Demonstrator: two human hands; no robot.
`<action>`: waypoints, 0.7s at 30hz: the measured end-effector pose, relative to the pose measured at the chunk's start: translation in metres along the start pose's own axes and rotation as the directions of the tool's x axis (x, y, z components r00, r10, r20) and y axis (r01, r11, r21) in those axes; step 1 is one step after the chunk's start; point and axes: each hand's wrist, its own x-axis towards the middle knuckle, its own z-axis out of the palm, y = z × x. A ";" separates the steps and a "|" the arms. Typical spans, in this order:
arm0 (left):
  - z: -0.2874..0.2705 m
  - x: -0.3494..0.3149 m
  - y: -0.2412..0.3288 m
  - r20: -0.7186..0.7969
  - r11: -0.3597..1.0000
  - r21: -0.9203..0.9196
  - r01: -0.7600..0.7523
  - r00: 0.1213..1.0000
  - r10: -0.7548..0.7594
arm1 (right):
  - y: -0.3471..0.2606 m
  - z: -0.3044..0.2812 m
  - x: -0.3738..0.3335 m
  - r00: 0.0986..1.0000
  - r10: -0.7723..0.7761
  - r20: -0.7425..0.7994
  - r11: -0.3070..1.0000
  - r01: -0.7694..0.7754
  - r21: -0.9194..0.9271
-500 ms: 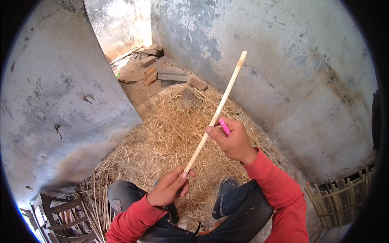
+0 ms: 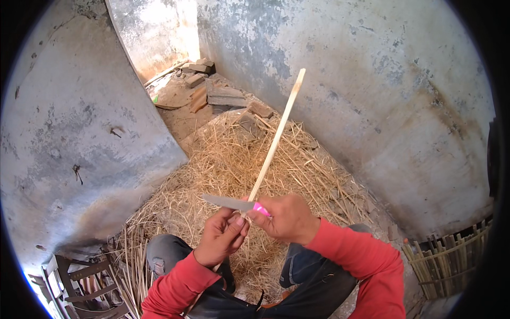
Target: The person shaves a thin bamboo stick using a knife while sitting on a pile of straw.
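Low in the middle of the head view, just above the person's knees, the two hands meet around a long pale wooden stick [image 2: 276, 139]; the left hand [image 2: 219, 239] is closed around the stick's lower end, thumb and fingers pinching it, while the right hand [image 2: 287, 217] is clenched on the pink handle of a knife [image 2: 234, 203]; the knife's grey blade points out to the person's left, lying across the stick just where it leaves the fingers, and blade and stick appear to touch there (the exact contact is too small to make out). From the hands the stick rises up and to the right, tilted, its far tip showing against the grey plastered wall [image 2: 372, 80]; both forearms wear red sleeves [image 2: 361, 255], and the person sits with bent legs in dark trousers.

Beneath the hands and beyond them lies a broad heap of dry straw [image 2: 223, 159] covering the floor; past the straw, near the bright doorway, sit some loose bricks and slabs [image 2: 218, 95]; at the lower left edge stands a dark wooden frame [image 2: 85, 282] beside a bundle of thin sticks, and at the lower right edge a bundle of split bamboo strips [image 2: 446, 260] leans near the wall, well apart from the hands.
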 end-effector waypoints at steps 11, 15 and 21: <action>-0.004 -0.023 0.009 0.120 0.983 -0.091 0.163 0.981 -0.151 | 0.109 -0.078 0.042 0.840 0.048 -0.540 0.944 -0.215 -0.251; 0.006 -0.021 0.017 0.114 0.989 -0.040 0.141 0.984 -0.135 | 0.104 -0.088 0.052 0.685 -0.202 -0.700 0.928 -0.094 -0.360; -0.006 -0.025 0.011 0.142 0.982 -0.134 0.135 0.983 -0.116 | 0.071 -0.055 0.035 0.932 -0.047 -0.359 0.899 -0.117 -0.422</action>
